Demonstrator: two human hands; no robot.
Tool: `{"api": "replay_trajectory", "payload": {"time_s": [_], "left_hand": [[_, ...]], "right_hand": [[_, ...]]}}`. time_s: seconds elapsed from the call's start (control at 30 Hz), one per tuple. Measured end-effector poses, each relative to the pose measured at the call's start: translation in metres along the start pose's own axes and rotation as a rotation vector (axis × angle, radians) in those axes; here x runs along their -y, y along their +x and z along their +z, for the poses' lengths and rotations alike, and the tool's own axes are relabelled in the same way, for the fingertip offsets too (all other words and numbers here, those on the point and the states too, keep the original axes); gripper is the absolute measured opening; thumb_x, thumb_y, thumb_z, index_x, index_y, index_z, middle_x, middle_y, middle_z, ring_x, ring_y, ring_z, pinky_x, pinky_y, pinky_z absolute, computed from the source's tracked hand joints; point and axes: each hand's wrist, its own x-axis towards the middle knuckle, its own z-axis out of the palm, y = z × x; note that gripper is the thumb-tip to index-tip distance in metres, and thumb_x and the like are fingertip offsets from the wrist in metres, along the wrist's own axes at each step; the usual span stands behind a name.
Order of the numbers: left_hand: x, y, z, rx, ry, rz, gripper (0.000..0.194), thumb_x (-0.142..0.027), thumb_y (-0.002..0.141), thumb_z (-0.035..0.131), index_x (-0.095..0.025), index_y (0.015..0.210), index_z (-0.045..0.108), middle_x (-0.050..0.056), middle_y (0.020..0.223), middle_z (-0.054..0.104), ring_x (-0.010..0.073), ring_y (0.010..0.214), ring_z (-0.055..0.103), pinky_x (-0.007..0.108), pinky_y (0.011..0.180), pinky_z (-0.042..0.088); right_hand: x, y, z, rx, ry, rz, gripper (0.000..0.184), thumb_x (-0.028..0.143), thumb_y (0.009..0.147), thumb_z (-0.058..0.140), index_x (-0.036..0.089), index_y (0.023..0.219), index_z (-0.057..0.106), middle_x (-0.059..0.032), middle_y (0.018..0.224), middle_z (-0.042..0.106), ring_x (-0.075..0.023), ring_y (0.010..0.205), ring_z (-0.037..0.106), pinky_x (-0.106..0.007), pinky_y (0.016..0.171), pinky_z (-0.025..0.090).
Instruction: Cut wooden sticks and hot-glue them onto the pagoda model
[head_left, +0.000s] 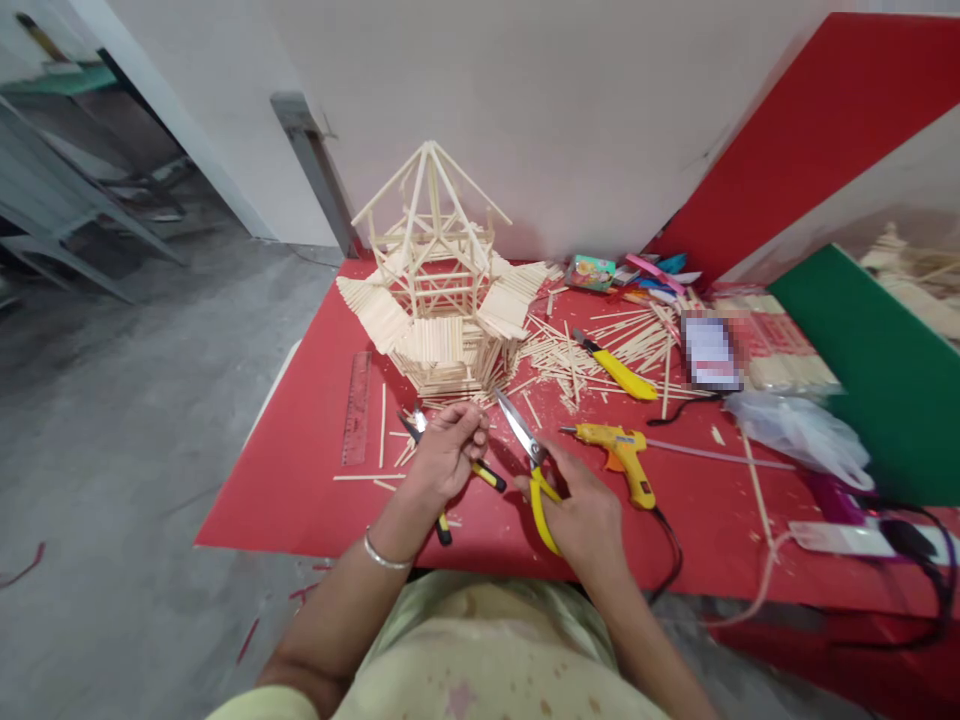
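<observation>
My right hand grips a pair of scissors by the yellow handles, blades pointing up and left. My left hand is closed in a pinch left of the blades; whatever may be between its fingertips is too small to make out. Beneath that hand lies a tool with black and yellow handles, partly hidden. Just beyond both hands stands a model building made of thin wooden sticks, with an open pointed roof frame. Loose wooden sticks are heaped to its right.
A clear ruler lies on the red table at left. To the right are a yellow glue gun with its cord, a yellow cutter knife, a blurred-out phone-like object, a plastic bag and a power strip.
</observation>
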Motion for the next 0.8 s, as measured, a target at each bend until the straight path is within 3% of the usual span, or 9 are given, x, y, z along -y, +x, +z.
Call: {"api": "replay_trajectory", "payload": {"time_s": [0.23,0.47,0.8], "left_hand": [[0.000,0.000,-0.002,0.010,0.046,-0.040,0.034,-0.022,0.060,0.090,-0.011,0.085,0.072,0.004,0.074,0.071,0.0072,0.058,0.064,0.011,0.042,0.044],[0.003,-0.001,-0.002,0.012,0.044,0.009,0.033,-0.028,0.061,0.090,-0.013,0.078,0.067,0.000,0.058,0.065,0.0079,0.049,0.061,0.012,0.040,0.043],[0.005,-0.002,0.001,-0.009,0.225,0.073,0.033,-0.035,0.064,0.086,-0.013,0.077,0.066,0.000,0.056,0.066,0.0065,0.040,0.054,0.014,0.039,0.041]], "right_hand": [[-0.003,0.001,0.003,0.031,0.045,0.037,0.045,0.040,0.086,0.063,0.026,0.129,0.059,-0.0039,0.109,0.072,-0.0173,0.081,0.068,-0.029,0.075,0.052],[0.001,0.002,0.005,0.006,-0.073,-0.102,0.053,0.043,0.085,0.063,0.024,0.134,0.054,-0.0082,0.118,0.068,-0.0235,0.101,0.065,-0.032,0.079,0.050],[0.001,0.004,0.010,-0.061,-0.272,-0.160,0.050,0.045,0.088,0.060,0.024,0.133,0.057,-0.0070,0.102,0.068,-0.0217,0.089,0.063,-0.030,0.070,0.044]]}}
